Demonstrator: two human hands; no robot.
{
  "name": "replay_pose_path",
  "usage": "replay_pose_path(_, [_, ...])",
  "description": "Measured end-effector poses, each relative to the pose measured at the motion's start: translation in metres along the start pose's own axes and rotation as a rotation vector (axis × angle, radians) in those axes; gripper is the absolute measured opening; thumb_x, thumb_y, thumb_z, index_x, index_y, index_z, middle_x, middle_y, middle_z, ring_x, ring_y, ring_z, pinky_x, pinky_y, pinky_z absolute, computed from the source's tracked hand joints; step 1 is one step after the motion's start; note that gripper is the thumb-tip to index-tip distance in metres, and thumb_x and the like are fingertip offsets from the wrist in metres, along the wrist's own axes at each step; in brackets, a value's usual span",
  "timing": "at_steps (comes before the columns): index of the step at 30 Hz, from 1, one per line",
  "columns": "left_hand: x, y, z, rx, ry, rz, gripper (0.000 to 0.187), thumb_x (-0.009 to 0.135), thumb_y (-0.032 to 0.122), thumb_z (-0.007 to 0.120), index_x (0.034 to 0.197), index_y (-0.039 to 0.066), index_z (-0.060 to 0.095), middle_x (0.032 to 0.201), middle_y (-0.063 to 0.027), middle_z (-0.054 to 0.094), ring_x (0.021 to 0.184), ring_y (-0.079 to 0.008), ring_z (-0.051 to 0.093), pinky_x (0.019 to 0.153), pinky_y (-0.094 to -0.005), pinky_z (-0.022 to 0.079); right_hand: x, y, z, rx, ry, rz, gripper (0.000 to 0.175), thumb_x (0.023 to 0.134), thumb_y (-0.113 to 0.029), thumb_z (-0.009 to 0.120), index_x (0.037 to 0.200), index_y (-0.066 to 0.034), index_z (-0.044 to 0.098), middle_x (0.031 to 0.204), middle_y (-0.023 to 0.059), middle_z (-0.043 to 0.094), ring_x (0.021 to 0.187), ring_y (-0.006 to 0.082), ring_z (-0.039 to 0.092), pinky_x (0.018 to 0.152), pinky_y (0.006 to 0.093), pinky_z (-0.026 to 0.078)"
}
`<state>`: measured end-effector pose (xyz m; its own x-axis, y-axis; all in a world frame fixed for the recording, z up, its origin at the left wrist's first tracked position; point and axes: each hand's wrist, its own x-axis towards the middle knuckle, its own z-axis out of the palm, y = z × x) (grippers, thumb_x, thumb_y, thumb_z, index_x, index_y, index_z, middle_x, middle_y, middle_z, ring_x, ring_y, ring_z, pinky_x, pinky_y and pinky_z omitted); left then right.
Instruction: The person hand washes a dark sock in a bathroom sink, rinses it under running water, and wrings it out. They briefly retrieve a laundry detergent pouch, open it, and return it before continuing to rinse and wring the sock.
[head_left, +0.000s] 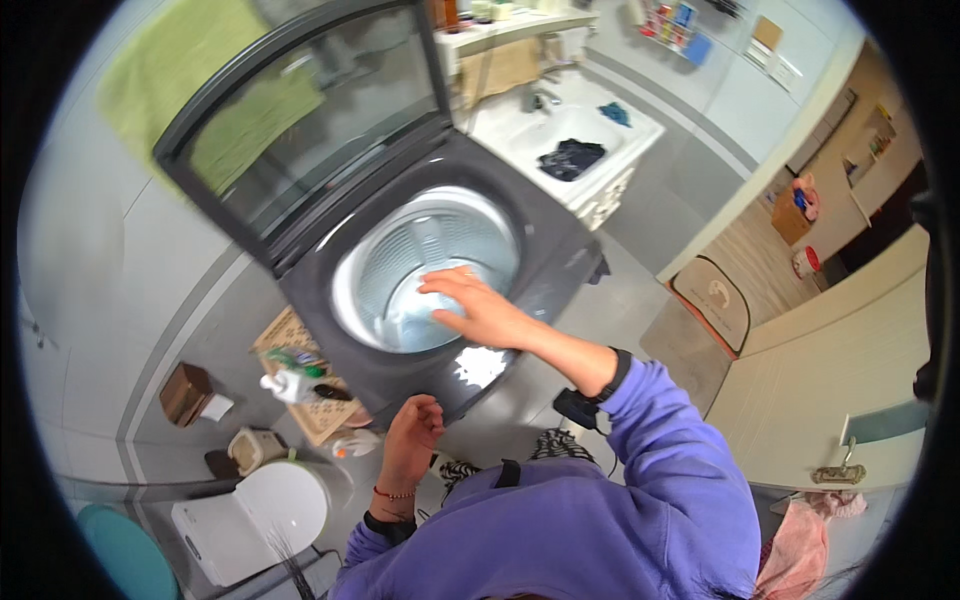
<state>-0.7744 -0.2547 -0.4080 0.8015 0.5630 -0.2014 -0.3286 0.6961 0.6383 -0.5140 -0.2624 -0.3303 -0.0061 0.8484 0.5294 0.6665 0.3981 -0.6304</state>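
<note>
A dark grey top-loading washing machine (559, 251) stands before me with its framed glass lid (311, 112) raised. Its metal drum (405, 247) is visible inside, and no laundry shows in the part I can see. Over the drum opening reaches my right hand (480, 304), fingers spread and holding nothing. My left hand (410, 435) is near the machine's front edge, its fingers curled; whether anything is inside them is hidden. Bright light reflects off the front of the machine's top, below my right wrist.
Beyond the machine, a white washbasin (510, 124) holds a dark wet-looking cloth (571, 159). A tan perforated rack (322, 424) with bottles stands at its left side. Further left are a white toilet (285, 502) and a teal basin (124, 551). A door (817, 382) stands at right.
</note>
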Motion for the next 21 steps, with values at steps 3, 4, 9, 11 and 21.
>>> replay_pose_path(3, [0.047,-0.076,0.092,0.030,-0.098,-0.102,0.026,0.096,0.027,0.049,0.108,0.004,0.056,0.093,-0.0032,0.057,0.082,-0.0136,0.052,0.073,-0.0269,0.043,-0.112,0.046,-0.111,-0.171,0.039,0.378,0.030,0.085,-0.016,0.060,0.112,-0.0049,0.060,0.116,0.0153,0.058,0.114,0.0325,0.050,0.100,0.0415,0.036])
replay_pose_path(4, [0.065,-0.105,0.124,0.038,-0.105,-0.133,0.026,0.096,0.026,0.049,0.108,0.004,0.056,0.094,-0.0038,0.058,0.082,-0.0136,0.053,0.073,-0.0271,0.044,-0.154,0.059,-0.146,-0.095,0.083,0.561,0.030,0.084,-0.016,0.061,0.113,-0.0051,0.061,0.114,0.0150,0.060,0.110,0.0325,0.052,0.099,0.0417,0.037])
replay_pose_path(9, [0.162,-0.235,0.262,-0.022,-0.259,-0.467,0.026,0.096,0.025,0.048,0.108,0.003,0.057,0.094,-0.0030,0.059,0.082,-0.0124,0.054,0.074,-0.0257,0.045,-0.335,0.101,-0.280,-0.048,0.125,0.981,0.029,0.088,-0.019,0.057,0.112,-0.0025,0.061,0.104,0.0135,0.065,0.097,0.0260,0.061,0.087,0.0364,0.048])
replay_pose_path(11, [0.196,-0.261,0.296,0.000,-0.331,-0.531,0.025,0.096,0.024,0.048,0.108,0.003,0.057,0.093,-0.0025,0.059,0.081,-0.0121,0.054,0.074,-0.0251,0.046,-0.373,0.114,-0.311,-0.030,0.139,0.977,0.031,0.089,-0.019,0.057,0.113,-0.0011,0.060,0.100,0.0136,0.067,0.092,0.0236,0.063,0.083,0.0361,0.050])
replay_pose_path(21, [0.399,-0.323,0.356,-0.328,-0.011,-0.414,0.014,0.092,0.016,0.051,0.099,0.005,0.058,0.083,-0.0020,0.058,0.070,-0.0126,0.052,0.065,-0.0246,0.045,-0.366,0.244,-0.360,0.113,0.075,0.928,0.031,0.090,-0.021,0.056,0.114,-0.0021,0.060,0.109,0.0142,0.065,0.093,0.0261,0.064,0.080,0.0346,0.051])
